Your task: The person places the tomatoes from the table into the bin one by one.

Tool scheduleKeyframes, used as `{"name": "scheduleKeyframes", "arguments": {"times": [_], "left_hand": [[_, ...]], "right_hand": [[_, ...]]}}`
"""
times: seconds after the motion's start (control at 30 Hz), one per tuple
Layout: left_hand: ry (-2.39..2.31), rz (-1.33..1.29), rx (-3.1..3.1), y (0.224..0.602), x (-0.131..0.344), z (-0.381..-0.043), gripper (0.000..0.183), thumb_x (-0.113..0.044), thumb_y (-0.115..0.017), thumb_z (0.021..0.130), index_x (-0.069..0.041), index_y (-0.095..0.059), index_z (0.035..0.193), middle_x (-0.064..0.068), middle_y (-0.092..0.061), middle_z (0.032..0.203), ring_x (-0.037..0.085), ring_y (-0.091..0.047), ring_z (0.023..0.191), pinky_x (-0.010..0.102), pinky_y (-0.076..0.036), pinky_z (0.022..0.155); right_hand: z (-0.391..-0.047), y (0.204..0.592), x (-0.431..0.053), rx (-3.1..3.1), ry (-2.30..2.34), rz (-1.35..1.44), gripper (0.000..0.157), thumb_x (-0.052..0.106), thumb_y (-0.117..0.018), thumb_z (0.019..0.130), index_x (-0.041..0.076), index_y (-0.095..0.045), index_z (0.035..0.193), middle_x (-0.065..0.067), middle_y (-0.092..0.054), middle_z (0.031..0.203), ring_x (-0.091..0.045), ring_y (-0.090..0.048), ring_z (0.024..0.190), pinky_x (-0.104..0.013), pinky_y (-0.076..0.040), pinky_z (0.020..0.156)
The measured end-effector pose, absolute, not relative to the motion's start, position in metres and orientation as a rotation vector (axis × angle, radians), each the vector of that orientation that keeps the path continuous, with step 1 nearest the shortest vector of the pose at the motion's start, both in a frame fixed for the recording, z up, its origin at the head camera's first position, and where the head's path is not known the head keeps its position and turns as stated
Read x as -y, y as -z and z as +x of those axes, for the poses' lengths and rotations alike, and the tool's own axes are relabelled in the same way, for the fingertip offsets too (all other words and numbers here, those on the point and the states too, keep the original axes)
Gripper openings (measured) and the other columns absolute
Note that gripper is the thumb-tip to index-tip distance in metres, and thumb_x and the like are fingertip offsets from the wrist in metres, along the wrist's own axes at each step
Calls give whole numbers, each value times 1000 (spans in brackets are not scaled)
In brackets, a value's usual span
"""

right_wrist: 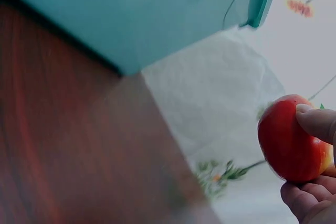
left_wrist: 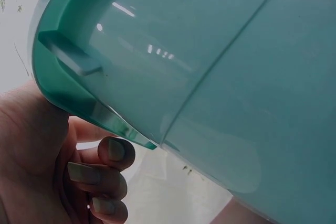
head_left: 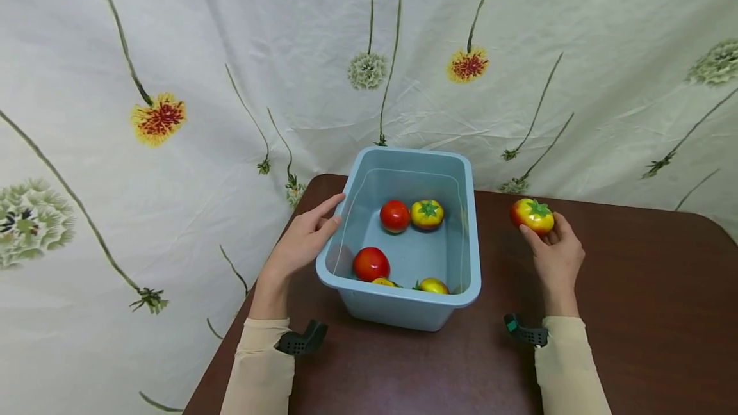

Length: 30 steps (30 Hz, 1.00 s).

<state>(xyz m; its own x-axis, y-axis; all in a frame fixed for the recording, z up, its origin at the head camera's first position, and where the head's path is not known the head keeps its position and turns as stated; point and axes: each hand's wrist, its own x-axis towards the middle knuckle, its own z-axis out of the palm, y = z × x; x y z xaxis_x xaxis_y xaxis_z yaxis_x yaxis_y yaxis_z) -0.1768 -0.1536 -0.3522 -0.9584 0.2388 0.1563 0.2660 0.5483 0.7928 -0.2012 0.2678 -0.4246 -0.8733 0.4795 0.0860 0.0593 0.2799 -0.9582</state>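
Observation:
A light-blue plastic bin (head_left: 398,303) stands on the table, with several red and yellow tomatoes inside. My left hand (head_left: 303,235) holds the bin's left rim; the left wrist view shows fingers (left_wrist: 100,179) curled below the rim (left_wrist: 79,95), its thumb hidden. Off the bin's right side, my right hand (head_left: 558,261) pinches a red-and-yellow tomato (head_left: 526,215) with a green leafy top, raised above the table. The right wrist view has this tomato (right_wrist: 289,140) between thumb and fingers, its red side showing. Inside the bin, red tomatoes (head_left: 394,216) and yellowish ones (head_left: 427,214) lie apart in two groups.
The dark brown table (head_left: 646,287) extends right and toward me. Behind it and on the left hangs a white flower-printed cloth (head_left: 311,50), close to the bin's far end. Each wrist carries a black strap mount (head_left: 302,338).

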Motion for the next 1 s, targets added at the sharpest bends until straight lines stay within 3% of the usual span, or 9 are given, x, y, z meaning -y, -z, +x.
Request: {"name": "scheduleKeyframes", "arguments": {"times": [0.4, 0.57, 0.8, 1.0], "left_hand": [[1425, -432, 2745, 351, 154, -175, 50, -34, -47, 102, -25, -38, 150, 19, -69, 83, 34, -68, 80, 35, -57, 74], [1408, -438, 2742, 351, 154, -175, 49, -33, -46, 102, -25, -38, 150, 11, -71, 86, 25, -70, 79, 36, -58, 75], [1410, -446, 2738, 352, 154, -175, 49, -33, -47, 102, -25, -38, 150, 15, -73, 96, 19, -70, 81, 38, -58, 78], [1394, -447, 2739, 351, 154, -174, 49, -33, -47, 102, -24, -38, 150, 10, -72, 87, 19, -69, 79, 36, -58, 76]], "right_hand": [[-182, 385, -242, 2147, -1600, -312, 67, 25, -73, 87, 19, -44, 147, -5, -50, 147, -23, -52, 133, -34, -45, 101], [-172, 372, -234, 2128, -1592, -253, 66, 26, -73, 87, 22, -45, 146, -4, -51, 147, -23, -54, 131, -30, -46, 100], [-157, 358, -216, 2083, -1554, -91, 66, 23, -75, 86, 21, -46, 145, -4, -55, 143, -24, -57, 127, -23, -49, 93], [-151, 355, -197, 2077, -1522, 65, 67, 18, -75, 85, 18, -46, 145, -5, -56, 141, -26, -59, 125, -20, -49, 90]]}}
